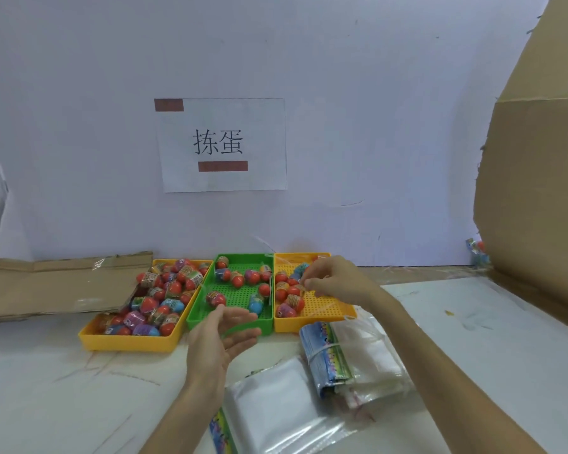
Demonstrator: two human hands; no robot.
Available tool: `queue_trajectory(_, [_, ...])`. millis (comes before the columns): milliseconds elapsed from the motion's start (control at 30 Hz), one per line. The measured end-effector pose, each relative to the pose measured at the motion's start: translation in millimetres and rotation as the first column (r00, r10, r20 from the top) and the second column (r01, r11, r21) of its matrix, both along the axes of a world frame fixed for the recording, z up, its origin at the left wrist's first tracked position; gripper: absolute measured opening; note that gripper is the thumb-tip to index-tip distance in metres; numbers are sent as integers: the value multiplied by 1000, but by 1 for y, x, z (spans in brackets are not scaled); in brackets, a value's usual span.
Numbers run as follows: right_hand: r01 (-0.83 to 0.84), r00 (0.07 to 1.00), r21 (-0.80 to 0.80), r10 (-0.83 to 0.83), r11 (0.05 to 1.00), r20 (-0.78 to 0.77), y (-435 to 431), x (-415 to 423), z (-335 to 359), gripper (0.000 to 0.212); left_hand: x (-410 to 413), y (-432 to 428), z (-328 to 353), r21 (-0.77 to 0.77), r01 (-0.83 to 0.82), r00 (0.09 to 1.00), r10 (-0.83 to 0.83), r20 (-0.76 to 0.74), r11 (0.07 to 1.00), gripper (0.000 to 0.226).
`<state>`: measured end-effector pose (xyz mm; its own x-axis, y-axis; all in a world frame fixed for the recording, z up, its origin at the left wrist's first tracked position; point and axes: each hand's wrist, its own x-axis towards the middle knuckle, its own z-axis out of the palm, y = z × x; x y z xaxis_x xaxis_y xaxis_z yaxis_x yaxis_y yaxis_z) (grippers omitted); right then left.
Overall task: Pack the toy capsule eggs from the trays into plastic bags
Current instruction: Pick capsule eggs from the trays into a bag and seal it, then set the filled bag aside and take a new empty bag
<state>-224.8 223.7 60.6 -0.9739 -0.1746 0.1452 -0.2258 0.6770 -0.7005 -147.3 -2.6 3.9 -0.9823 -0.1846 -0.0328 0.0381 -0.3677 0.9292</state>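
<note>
1. Head view: an egg is being picked. The left hand waits open, palm up, before the green tray. The right hand curls its fingers among the capsule eggs in the right yellow tray; I cannot tell whether it grips one.
2. Next, by my judgement: lift one egg clear and carry it to the plastic bags on the desk.

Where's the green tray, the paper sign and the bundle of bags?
green tray (238, 298), head view, bare mesh floor.
paper sign (223, 145), head view, printed middle.
bundle of bags (354, 352), head view, top bag.
</note>
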Motion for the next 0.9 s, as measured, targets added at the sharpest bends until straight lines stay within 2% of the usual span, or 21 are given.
queue_trajectory(100, [-64,998,200,62,978,14,-12,0,-8,4,-2,1,-4,-146,7,1000,-11,-26,989,43])
queue_trajectory(167, [-75,997,204,72,976,25,-19,0,-17,5,-3,0,-5,-310,27,998,-45,-49,950,38])
queue_trajectory(200, [-69,998,177,66,982,21,-22,1,-22,6,-3,0,-7,-441,45,994,-85,-70,896,34])
queue_trajectory(233, [-54,999,154,54,987,2,-24,3,-27,7,-3,0,-8,-607,63,985,-147,-89,792,28])
queue_trajectory(267, [-34,999,147,39,989,-30,-25,5,-33,7,-3,0,-10,-778,77,972,-219,-80,623,21])
queue_trajectory(300, [-15,998,154,25,988,-64,-26,8,-37,7,-2,-1,-10,-913,80,962,-272,-35,400,19])
queue_trajectory(333, [0,996,158,15,987,-91,-25,10,-41,8,-1,-2,-10,-980,80,954,-300,22,183,24])
queue_trajectory(367, [9,994,146,7,989,-109,-25,11,-43,10,-1,-3,-10,-994,93,944,-322,72,49,30])
queue_trajectory(400, [15,992,121,0,993,-122,-24,12,-45,11,0,-3,-9,-992,126,932,-345,115,9,32])
queue_trajectory(467, [33,988,80,-21,996,-150,-24,12,-46,13,1,-2,-9,-981,175,917,-376,131,85,28])
queue_trajectory(600, [59,978,46,-48,997,-203,-26,11,-47,16,1,-2,-9,-966,137,937,-344,55,218,14])
queue_trajectory(767, [79,966,2,-76,997,-247,-26,13,-47,16,-1,-5,-12,-968,21,971,-234,-39,250,15])
queue_trajectory(900, [79,963,-26,-83,997,-256,-28,13,-48,15,-3,-6,-12,-960,-56,970,-213,-118,275,15])
